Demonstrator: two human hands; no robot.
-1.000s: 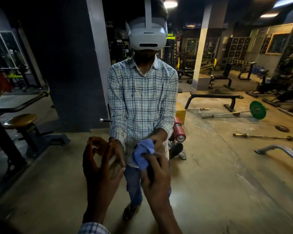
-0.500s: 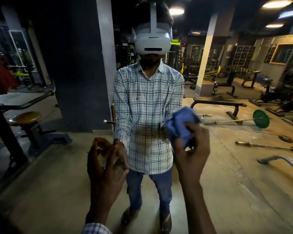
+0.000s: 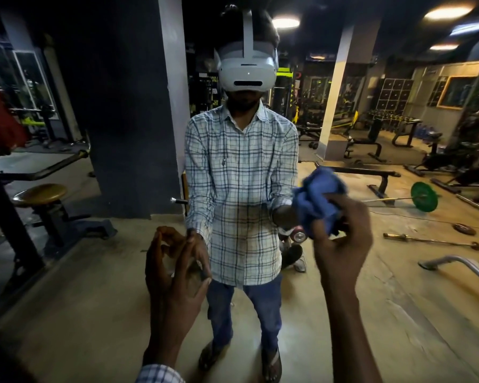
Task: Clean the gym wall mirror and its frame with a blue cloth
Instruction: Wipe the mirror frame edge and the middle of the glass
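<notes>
Raised and shifted rightward since the earlier frame, the right hand (image 3: 340,244) clamps a crumpled blue cloth (image 3: 320,201), a shapeless wad without clear long axis, against the wall mirror (image 3: 398,299). Left hand (image 3: 174,275) hangs half-curled, empty. Open glass lies rightward.

Wall mirror (image 3: 260,313) reflecting checked-shirt wearer in white headset (image 3: 246,70). Right hand (image 3: 343,244) pressing bunched blue cloth (image 3: 320,200) to glass; left hand (image 3: 174,275) raised alongside, fingers loosely curled, empty. Green barbell plate (image 3: 424,196) reflected at right.
</notes>
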